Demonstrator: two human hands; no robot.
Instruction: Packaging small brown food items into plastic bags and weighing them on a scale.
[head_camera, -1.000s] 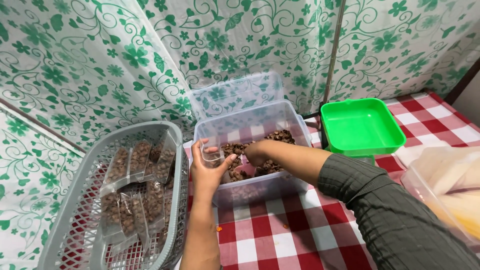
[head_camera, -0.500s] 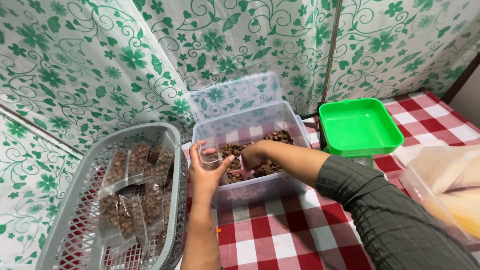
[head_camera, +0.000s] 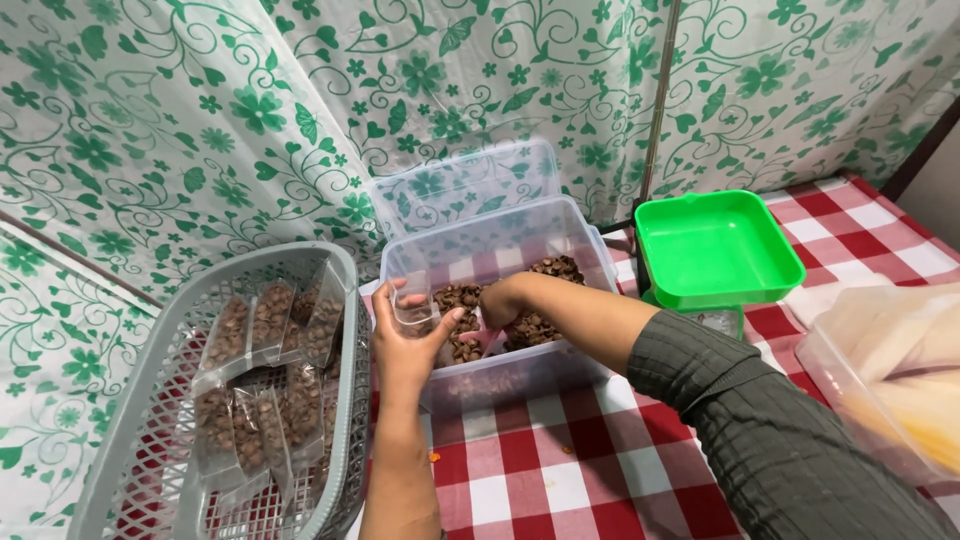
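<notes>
**Two hands at a clear tub of brown pieces**

We see the left hand (head_camera: 408, 345) raised at the near-left corner of the clear plastic tub (head_camera: 500, 375); its fingers are curled around a small clear pouch (head_camera: 413, 308), which it holds upright with the mouth upward, just above the tub's rim; the right hand (head_camera: 500, 300) reaches down inside the tub, closed on a pink scoop (head_camera: 487, 340) whose tip lies among the brown pieces (head_camera: 545, 300); we cannot tell how much the scoop carries; the brown pieces cover the tub's floor toward its far and middle parts; the tub stands on a red-and-white checked tablecloth (head_camera: 560, 480); its clear lid (head_camera: 460, 185) leans behind it against the green-flowered curtain (head_camera: 200, 120); to the left, touching or just beside the tub, sits a grey mesh basket (head_camera: 130, 450) holding filled pouches (head_camera: 255, 400) of the same brown pieces, laid flat and overlapping; to the right of the tub stands a green square tray (head_camera: 715, 250); at the far right edge lies a pale translucent container (head_camera: 890, 370), contents unclear.
</notes>
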